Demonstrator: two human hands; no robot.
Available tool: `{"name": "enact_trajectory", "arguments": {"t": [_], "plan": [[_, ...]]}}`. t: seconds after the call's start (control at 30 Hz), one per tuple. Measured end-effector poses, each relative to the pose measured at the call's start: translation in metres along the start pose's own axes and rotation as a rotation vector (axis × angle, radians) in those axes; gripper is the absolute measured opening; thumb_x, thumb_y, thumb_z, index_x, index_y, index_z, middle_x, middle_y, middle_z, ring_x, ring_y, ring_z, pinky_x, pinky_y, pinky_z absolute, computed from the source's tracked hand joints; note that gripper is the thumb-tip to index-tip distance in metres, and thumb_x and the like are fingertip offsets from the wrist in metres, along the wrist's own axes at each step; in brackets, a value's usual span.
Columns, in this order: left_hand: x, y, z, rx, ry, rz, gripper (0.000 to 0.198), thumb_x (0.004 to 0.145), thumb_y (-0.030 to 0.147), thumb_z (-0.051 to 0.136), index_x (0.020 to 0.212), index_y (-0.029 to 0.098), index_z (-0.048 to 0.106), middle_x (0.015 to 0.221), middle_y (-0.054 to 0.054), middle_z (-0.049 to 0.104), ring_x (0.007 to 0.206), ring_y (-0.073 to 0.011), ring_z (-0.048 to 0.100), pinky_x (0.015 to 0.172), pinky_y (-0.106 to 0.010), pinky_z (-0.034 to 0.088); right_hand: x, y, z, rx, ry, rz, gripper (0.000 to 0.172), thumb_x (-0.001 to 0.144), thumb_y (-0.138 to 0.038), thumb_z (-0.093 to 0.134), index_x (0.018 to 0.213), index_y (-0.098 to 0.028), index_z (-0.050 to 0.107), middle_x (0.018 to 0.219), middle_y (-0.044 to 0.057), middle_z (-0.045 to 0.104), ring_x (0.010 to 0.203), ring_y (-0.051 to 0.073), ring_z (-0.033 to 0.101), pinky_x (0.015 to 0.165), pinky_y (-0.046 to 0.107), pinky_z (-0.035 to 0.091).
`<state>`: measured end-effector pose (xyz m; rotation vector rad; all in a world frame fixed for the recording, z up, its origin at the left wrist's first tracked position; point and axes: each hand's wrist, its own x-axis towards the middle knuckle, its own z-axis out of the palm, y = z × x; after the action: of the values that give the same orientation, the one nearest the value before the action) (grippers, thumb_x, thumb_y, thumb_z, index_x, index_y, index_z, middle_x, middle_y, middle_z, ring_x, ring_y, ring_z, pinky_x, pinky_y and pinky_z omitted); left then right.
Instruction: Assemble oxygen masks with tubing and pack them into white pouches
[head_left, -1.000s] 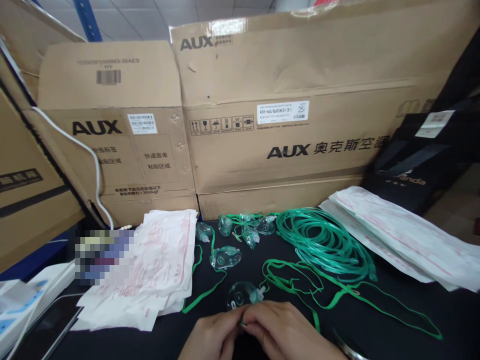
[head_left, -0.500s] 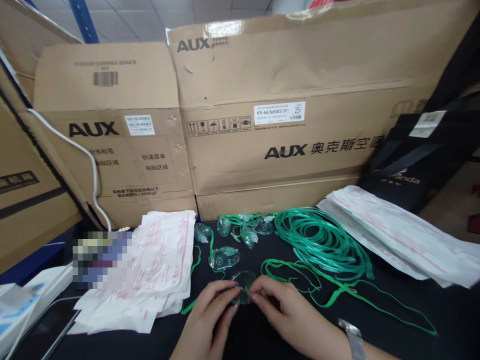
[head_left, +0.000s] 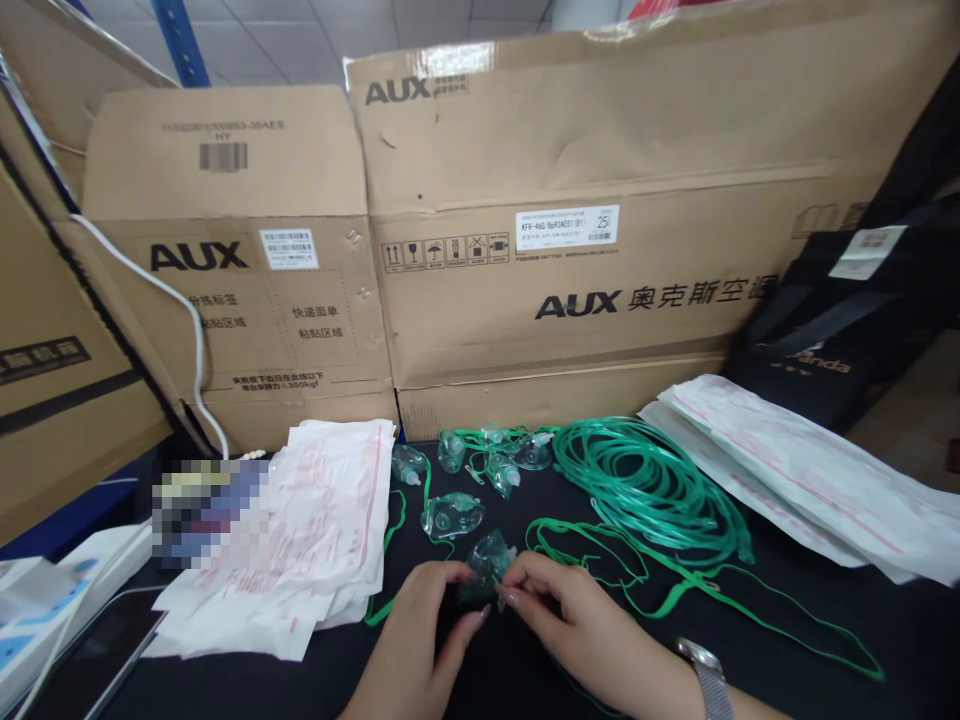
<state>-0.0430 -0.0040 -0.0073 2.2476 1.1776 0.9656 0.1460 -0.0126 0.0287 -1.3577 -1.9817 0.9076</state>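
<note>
My left hand (head_left: 424, 630) and my right hand (head_left: 574, 625) meet at the front middle of the black table (head_left: 825, 640). Together they pinch a small clear green mask (head_left: 489, 558), tilted up between the fingertips. A green elastic strap (head_left: 394, 600) trails from it to the left. Another mask (head_left: 452, 515) lies flat just behind. Several more masks (head_left: 495, 455) sit in a cluster further back. A big coil of green tubing (head_left: 645, 485) lies to the right of them.
White printed pouches are piled at the left (head_left: 315, 530) and stacked at the right (head_left: 810, 480). Loose green straps (head_left: 675, 590) loop across the right front. Large AUX cartons (head_left: 570, 230) wall off the back. A black bag (head_left: 847, 320) stands at the right.
Both hands have moved away from me toward the table's middle. The mask between them has gone from lying flat to tilted up on edge.
</note>
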Motion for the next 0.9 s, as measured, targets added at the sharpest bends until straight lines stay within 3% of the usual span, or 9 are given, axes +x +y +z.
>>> {"name": "enact_trajectory", "arguments": {"t": [0.2,0.5,0.67,0.9], "plan": [[0.004,0.009,-0.005,0.037,-0.057,-0.018,0.019,0.083,0.027,0.051,0.101,0.021,0.054,0.080,-0.004,0.064,0.079,-0.0204,0.060,0.075,-0.038,0.049,-0.001,-0.004,-0.002,0.072,-0.042,-0.008,0.017,0.089,-0.028,0.038,0.080,-0.020,0.051,0.052,-0.007,0.042,0.047,0.008,0.039,0.045,0.019,0.029],[0.004,0.014,-0.003,0.008,-0.083,-0.010,0.018,0.084,0.023,0.049,0.098,0.020,0.059,0.089,-0.006,0.063,0.085,-0.0196,0.058,0.077,-0.033,0.048,0.003,0.006,0.005,0.131,0.051,0.066,0.018,0.089,-0.029,0.036,0.076,-0.021,0.044,0.051,-0.008,0.042,0.045,0.009,0.039,0.044,0.020,0.030],[0.006,0.018,-0.007,-0.004,-0.093,0.012,0.017,0.086,0.025,0.046,0.085,0.019,0.062,0.080,-0.005,0.063,0.079,-0.0179,0.058,0.073,-0.029,0.047,0.008,0.005,0.001,0.148,0.171,0.067,0.018,0.087,-0.026,0.037,0.072,-0.020,0.043,0.063,-0.004,0.047,0.059,0.011,0.045,0.056,0.023,0.038],[0.006,0.018,-0.007,0.077,-0.075,0.011,0.029,0.084,0.035,0.048,0.062,0.018,0.056,0.064,-0.003,0.059,0.067,-0.0164,0.057,0.062,-0.026,0.046,0.006,0.001,0.003,0.073,0.176,-0.023,0.015,0.085,-0.023,0.041,0.073,-0.020,0.049,0.076,0.001,0.050,0.072,0.014,0.049,0.067,0.027,0.042]]}}
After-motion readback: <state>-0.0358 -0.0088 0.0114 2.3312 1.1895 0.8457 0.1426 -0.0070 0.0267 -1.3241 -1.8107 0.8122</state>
